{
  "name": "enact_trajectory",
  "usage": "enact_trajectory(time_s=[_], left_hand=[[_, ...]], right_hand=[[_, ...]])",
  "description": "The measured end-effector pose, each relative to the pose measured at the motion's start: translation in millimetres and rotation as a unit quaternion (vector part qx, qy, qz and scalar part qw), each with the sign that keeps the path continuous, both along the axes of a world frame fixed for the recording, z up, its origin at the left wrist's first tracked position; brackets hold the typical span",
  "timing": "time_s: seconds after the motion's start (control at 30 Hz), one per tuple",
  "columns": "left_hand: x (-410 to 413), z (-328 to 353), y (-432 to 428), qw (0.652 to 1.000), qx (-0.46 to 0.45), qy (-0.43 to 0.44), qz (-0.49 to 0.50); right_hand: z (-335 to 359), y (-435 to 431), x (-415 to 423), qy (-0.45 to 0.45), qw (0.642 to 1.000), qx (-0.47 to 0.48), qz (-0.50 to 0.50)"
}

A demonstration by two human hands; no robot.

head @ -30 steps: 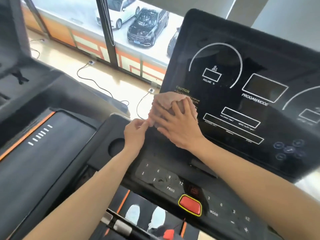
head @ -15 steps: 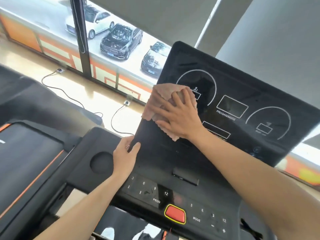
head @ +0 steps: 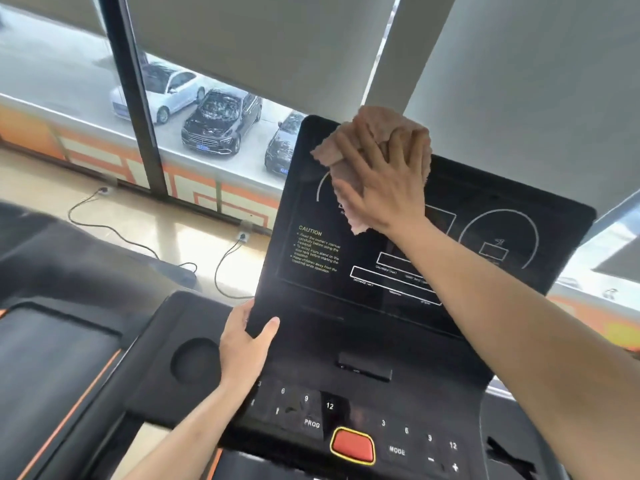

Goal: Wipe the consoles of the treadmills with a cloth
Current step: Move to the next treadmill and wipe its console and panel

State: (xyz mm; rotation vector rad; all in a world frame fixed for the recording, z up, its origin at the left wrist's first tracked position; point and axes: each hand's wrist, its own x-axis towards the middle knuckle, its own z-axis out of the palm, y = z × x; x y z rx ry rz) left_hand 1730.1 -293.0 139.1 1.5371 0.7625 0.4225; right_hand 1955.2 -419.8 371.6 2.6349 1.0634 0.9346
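- The right hand (head: 384, 181): fingers spread fairly flat, pressing the bunched cloth (head: 377, 121) beneath them onto the console (head: 485, 244).
- The left hand (head: 242, 348): thumb in front, fingers apparently behind, gripping the console's lower-left corner.

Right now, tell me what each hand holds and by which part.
The right hand presses the bunched cloth against the upper left of the display panel, fingers spread. The left hand grips that panel's lower left edge, thumb in front.

Three parked cars (head: 221, 123), dark window post (head: 138, 116), grey blinds (head: 259, 39), floor cables (head: 216, 271)
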Motion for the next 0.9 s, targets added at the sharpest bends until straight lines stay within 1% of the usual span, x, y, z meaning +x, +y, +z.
enact_trajectory(time_s=[0.1,0.23,0.33,0.43,0.57,0.63,0.73,0.9], left_hand=[[0.3,2.8,-5.0,1.000,0.004,0.004,0.009],[5.1,7.7,-16.7,0.999,0.030,0.013,0.024],[9.1,5.2,-21.2,0.997,0.064,0.028,0.026],[10.9,2.6,-22.3,0.996,0.082,0.041,0.019],[10.8,-1.0,-22.4,0.994,0.094,0.045,0.020],[10.9,-1.5,-22.5,0.994,0.096,0.042,0.018],[10.8,-1.3,-21.9,0.995,0.086,0.041,0.016],[9.7,-0.3,-22.6,0.996,0.085,0.035,0.014]], right_hand=[[-28.4,-14.5,-12.9,0.001,1.000,-0.020,-0.002],[-87.8,-32.5,-42.3,0.031,0.998,-0.060,0.008],[-137.1,-48.5,-68.2,0.069,0.990,-0.120,0.036],[-157.9,-57.5,-78.1,0.088,0.983,-0.159,0.041],[-150.9,-61.3,-69.7,0.071,0.974,-0.206,0.059],[-141.6,-63.4,-64.9,0.069,0.972,-0.214,0.063],[-121.3,-66.2,-54.3,0.054,0.982,-0.172,0.050],[-67.4,-73.3,-23.4,0.030,0.996,-0.083,-0.023]])
